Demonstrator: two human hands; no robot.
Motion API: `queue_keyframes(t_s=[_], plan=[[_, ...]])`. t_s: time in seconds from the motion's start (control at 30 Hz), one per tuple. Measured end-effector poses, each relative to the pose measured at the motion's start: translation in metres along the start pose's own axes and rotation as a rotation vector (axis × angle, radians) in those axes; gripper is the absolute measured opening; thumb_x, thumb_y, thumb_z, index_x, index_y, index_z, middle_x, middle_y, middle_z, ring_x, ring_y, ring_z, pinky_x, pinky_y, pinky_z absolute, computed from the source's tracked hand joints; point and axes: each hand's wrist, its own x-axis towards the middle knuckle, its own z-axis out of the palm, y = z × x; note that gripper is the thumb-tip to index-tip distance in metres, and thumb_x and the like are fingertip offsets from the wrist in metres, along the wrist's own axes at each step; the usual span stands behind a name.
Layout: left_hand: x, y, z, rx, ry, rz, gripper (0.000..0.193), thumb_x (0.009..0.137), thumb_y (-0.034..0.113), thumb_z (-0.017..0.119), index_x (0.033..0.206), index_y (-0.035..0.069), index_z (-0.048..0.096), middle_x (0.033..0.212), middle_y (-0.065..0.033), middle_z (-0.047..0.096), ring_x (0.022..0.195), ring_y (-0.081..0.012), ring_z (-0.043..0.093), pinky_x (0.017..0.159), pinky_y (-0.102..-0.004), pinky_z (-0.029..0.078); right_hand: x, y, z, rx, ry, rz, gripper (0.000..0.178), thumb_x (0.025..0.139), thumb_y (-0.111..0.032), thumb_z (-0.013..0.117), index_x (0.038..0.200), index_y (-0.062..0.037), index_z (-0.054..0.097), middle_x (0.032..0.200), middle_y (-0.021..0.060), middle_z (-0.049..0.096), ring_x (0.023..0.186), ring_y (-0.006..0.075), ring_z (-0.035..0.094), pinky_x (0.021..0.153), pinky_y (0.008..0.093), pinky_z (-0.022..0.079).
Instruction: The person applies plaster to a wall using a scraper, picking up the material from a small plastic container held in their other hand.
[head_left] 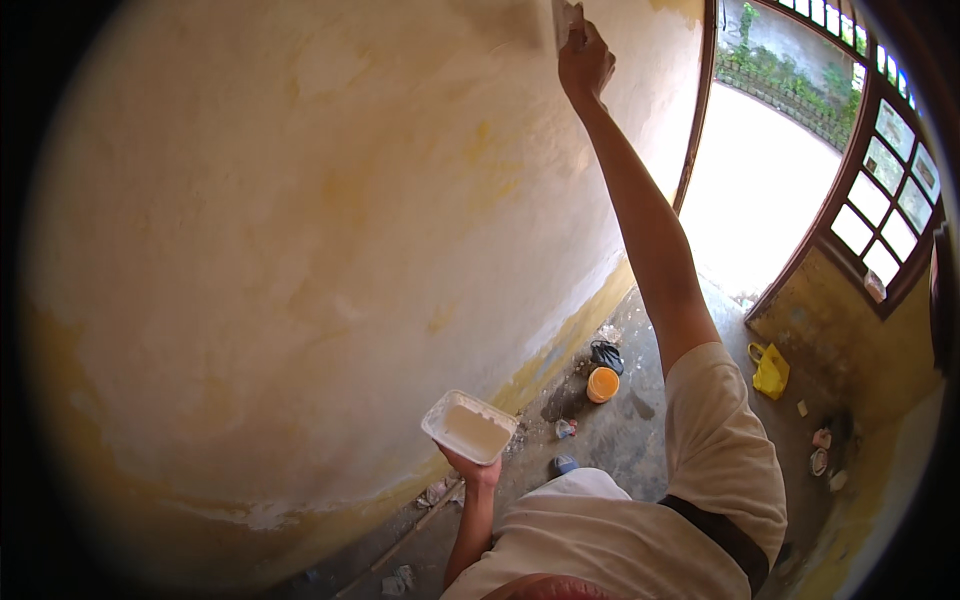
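Note:
High on the wall, my right hand (588,70) is closed around the handle of a broad flat blade that looks like a putty knife (561,28). Its blade is seen nearly edge-on close to the wall; whether it touches cannot be told. Lower down, my left hand (478,470) supports a clear rectangular plastic tub (436,416) from below, tilted toward view. Inside the tub lies smooth off-white paste (474,432). The wall (300,250) beside both hands is patchy, with pale smears over yellowish paint.
An orange bucket (603,385) stands on the grey floor beside a black bag (606,355). A yellow bag (769,370) lies farther right, near scattered scraps. An open doorway (765,180) is bright at upper right, with a paned door (890,190). A thin pole (400,538) lies along the wall's foot.

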Motion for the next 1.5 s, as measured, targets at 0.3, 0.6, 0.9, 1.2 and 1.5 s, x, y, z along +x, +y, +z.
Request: queue_keyframes(t_s=[0.3,0.6,0.9,1.2,1.5], plan=[[-0.004,0.012,0.012,0.016,0.021,-0.032,0.054,0.104,0.063,0.048,0.140,0.024,0.061,0.134,0.0050,0.067,0.127,-0.0205,0.062,0.112,-0.0476,0.047,-0.184,-0.156,-0.006,0.248,-0.064,-0.446,0.029,0.094,-0.005,0.070,0.122,-0.0100,0.072,0.100,0.0092,0.077,0.082,0.0282,0.075,0.063,0.0368,0.058],[-0.002,0.011,0.006,-0.026,0.021,-0.077,0.051,0.105,0.060,0.049,0.137,0.023,0.063,0.130,0.0045,0.069,0.124,-0.0205,0.064,0.109,-0.0451,0.049,-0.121,-0.100,0.002,0.350,-0.015,-0.399,0.029,0.096,-0.006,0.070,0.124,-0.0113,0.074,0.118,0.0102,0.077,0.101,0.0285,0.077,0.071,0.0367,0.063],[-0.006,0.019,-0.002,-0.027,0.030,-0.091,0.050,0.105,0.059,0.049,0.136,0.023,0.064,0.128,0.0042,0.069,0.122,-0.0205,0.065,0.107,-0.0452,0.051,-0.206,-0.130,-0.022,0.529,-0.273,-0.674,0.034,0.092,0.001,0.074,0.124,-0.0098,0.074,0.116,0.0098,0.078,0.100,0.0257,0.078,0.077,0.0336,0.065],[-0.016,0.005,0.017,-0.033,0.036,-0.004,0.055,0.104,0.062,0.048,0.141,0.023,0.062,0.136,0.0034,0.067,0.129,-0.0228,0.061,0.112,-0.0487,0.047,-0.026,0.006,0.002,0.041,-0.118,0.261,0.042,0.105,-0.041,0.051,0.106,-0.0090,0.080,0.086,0.0164,0.078,0.079,0.0383,0.073,0.079,0.0502,0.054],[-0.029,0.006,0.039,-0.040,0.021,0.060,0.056,0.105,0.061,0.047,0.144,0.022,0.059,0.139,0.0029,0.066,0.130,-0.0226,0.061,0.114,-0.0489,0.046,-0.119,-0.169,0.002,0.305,-0.092,-0.390,0.025,0.092,-0.006,0.068,0.115,0.0015,0.073,0.085,0.0172,0.073,0.065,0.0320,0.070,0.057,0.0416,0.056]])
